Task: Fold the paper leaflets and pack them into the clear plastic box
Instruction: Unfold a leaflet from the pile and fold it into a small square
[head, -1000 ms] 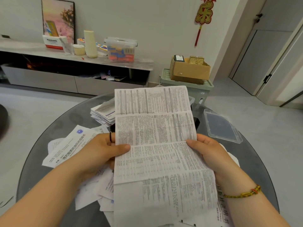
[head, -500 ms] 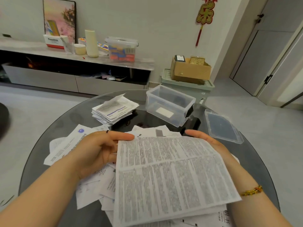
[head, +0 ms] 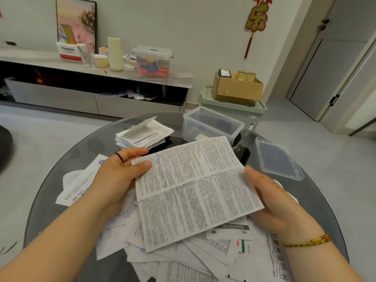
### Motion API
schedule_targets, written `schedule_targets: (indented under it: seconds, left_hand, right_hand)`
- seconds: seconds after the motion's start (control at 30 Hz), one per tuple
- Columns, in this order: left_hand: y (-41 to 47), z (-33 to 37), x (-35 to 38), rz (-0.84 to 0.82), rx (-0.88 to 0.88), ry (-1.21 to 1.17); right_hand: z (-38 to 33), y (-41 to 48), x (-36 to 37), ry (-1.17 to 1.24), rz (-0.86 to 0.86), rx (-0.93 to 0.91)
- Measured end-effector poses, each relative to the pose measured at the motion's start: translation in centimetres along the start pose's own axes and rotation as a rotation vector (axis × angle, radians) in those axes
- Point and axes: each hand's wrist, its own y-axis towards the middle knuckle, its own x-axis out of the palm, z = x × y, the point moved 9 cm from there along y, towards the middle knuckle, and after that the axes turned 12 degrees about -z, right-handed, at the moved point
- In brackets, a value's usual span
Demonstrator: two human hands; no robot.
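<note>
Over the pile [head: 205, 259], leaflet [head: 195, 192] runs near-to-far.

The leaflet [head: 195, 190] hides the right hand's [head: 274, 202] fingers beneath it and the clear plastic box's [head: 211, 123] near corner. Its print is too small to read. A pale scrap [head: 200, 137] inside the box may be folded paper. The loose pile [head: 203, 259] runs off the bottom edge.

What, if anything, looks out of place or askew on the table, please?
Nothing damaged; loose leaflets sprawl overlapping at odd angles across the table, and the top sheet of the folded stack sticks up.
</note>
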Motion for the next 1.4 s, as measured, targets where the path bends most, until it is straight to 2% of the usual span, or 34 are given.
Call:
schedule_targets:
  seconds: [0.13,0.27,0.6,0.87,1.07,1.17,1.33,1.4]
  left_hand:
    - [-0.1,0.0,0.5,-0.053,-0.001,-0.024]
    - [-0.6,-1.4,2.5,-0.247,-0.167,0.104]
    - [-0.6,-0.8,2.4,-0.257,-0.144,0.309]
    - [-0.4,-0.5,2.1,-0.262,-0.113,0.24]
    - [-0.6,-0.9,2.7,-0.324,-0.135,0.006]
    - [-0.7,-0.8,2.9,-0.346,-0.127,-0.034]
    - [-0.6,-0.9,2.6,-0.388,-0.111,-0.076]
    - [-0.8,-0.5,2.8,-0.392,-0.097,-0.062]
  right_hand:
    - [0.2,0.1,-0.6,-0.095,0.099,-0.002]
    - [-0.2,-0.1,-1.4,-0.036,0.196,-0.059]
    - [-0.1,-0.1,-1.6,-0.084,0.177,0.014]
    - [0.0,0.1,-1.7,-0.049,0.145,0.0]
    - [-0.3,0.2,-1.9,0.018,0.148,-0.041]
    - [-0.6,0.1,-2.0,0.03,0.17,-0.068]
    - [-1.4,-0.3,-1.4,0.106,0.154,-0.146]
    - [-1.0,-0.1,-2.5,0.235,0.126,-0.191]
